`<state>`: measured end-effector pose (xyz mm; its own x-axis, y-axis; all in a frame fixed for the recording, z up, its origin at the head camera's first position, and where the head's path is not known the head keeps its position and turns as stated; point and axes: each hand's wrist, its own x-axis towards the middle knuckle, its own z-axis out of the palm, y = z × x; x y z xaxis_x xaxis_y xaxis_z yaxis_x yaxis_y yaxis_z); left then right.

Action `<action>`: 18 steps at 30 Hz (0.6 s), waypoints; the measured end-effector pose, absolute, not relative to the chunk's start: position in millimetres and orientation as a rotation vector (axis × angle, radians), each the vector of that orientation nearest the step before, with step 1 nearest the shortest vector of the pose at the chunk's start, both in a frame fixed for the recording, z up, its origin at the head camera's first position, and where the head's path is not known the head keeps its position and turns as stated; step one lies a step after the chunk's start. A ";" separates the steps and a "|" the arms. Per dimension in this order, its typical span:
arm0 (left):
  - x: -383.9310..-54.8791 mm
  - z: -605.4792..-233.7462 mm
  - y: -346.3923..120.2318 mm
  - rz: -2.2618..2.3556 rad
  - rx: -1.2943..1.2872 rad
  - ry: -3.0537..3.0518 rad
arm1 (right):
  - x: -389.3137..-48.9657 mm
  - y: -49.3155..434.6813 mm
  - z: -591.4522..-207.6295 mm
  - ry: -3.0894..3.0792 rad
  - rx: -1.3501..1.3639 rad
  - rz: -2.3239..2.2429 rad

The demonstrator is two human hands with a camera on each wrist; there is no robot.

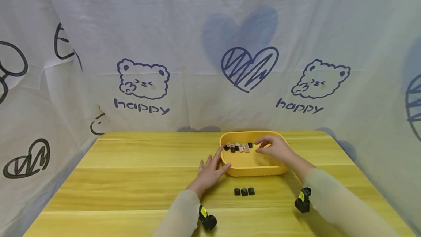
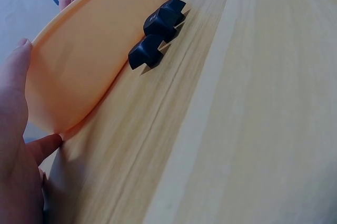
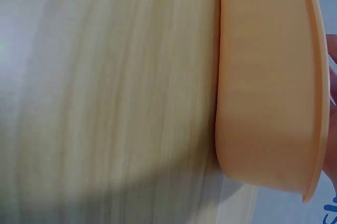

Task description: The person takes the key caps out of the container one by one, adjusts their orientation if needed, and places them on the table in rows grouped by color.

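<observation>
A yellow tray (image 1: 256,171) holds a cluster of small black and pale keycaps (image 1: 241,148) toward its left side. My left hand (image 1: 209,173) touches the tray's left end, its fingers fairly straight along the rim and side. Inside the tray, over its right part, is my right hand (image 1: 274,148). Its thumb and forefinger are bent toward each other with a gap between them, and nothing shows there. Three black keycaps (image 1: 244,192) lie in a row on the table in front of the tray; the left wrist view shows these black keycaps (image 2: 158,26) close up.
The wooden table (image 1: 131,185) extends to both sides of the tray. A white cloth (image 1: 197,94) printed with hearts and bears hangs behind it. Each wrist wears a black camera, one on the left (image 1: 208,219) and one on the right (image 1: 303,201).
</observation>
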<state>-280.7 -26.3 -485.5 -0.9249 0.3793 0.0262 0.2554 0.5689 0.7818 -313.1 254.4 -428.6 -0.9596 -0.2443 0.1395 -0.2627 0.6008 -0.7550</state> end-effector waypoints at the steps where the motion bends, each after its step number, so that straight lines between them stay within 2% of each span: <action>1: -280.7 -485.8 -26.4 1.285 0.536 2.654 | -315.3 254.6 -429.5 -2.803 0.438 1.307; 18: -281.0 -486.6 -27.6 1.294 0.555 2.657 | -340.1 248.0 -440.9 -2.978 0.407 1.278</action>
<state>-281.0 -27.6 -486.6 -0.9232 0.3822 0.0395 0.2667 0.5635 0.7819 -340.0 248.0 -440.9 -0.9614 -0.2748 -0.0161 -0.1776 0.6641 -0.7263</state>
